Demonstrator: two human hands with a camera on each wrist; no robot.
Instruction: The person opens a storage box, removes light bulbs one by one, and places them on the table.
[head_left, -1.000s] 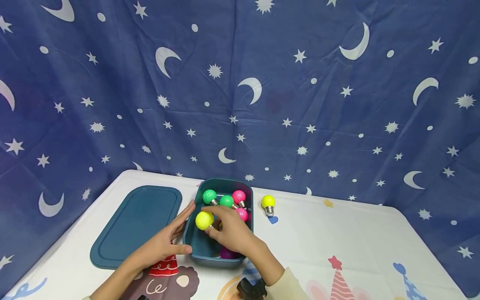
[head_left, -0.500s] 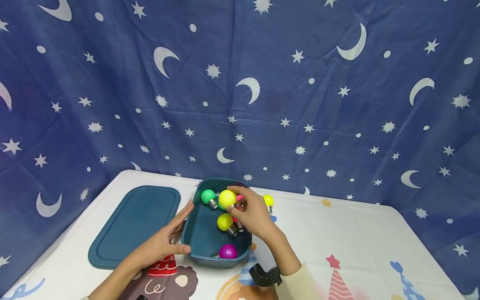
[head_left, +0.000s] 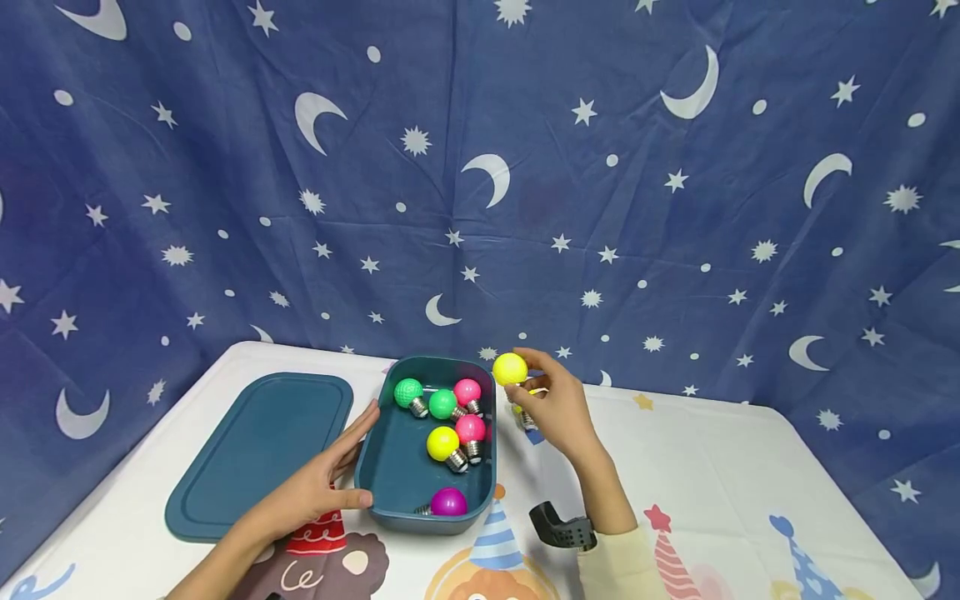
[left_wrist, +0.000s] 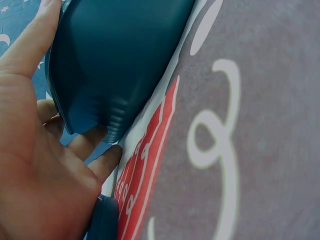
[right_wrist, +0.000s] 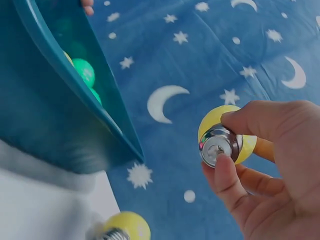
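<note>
My right hand (head_left: 558,408) pinches a yellow light bulb (head_left: 510,368) above the table, just right of a dark teal box (head_left: 427,523). In the right wrist view, fingers and thumb surround the bulb's metal screw base (right_wrist: 217,146), which faces the camera. My left hand (head_left: 326,483) rests along the box's left side, fingers extended near the rim and thumb at the front corner. Inside the box lie green bulbs (head_left: 408,392), pink bulbs (head_left: 470,428), a yellow bulb (head_left: 442,444) and a purple bulb (head_left: 448,502). Another yellow bulb (right_wrist: 130,226) lies on the table, partly hidden by my right hand in the head view.
A flat teal lid (head_left: 258,458) lies on the table left of the box. White cloth (head_left: 720,475) with printed party figures covers the table. Behind it hangs a blue curtain (head_left: 525,275) with moons and stars.
My right hand has lifted a yellow bulb out of the box and carried it right, past the rim and above the table. The left hand keeps its place at the box.
</note>
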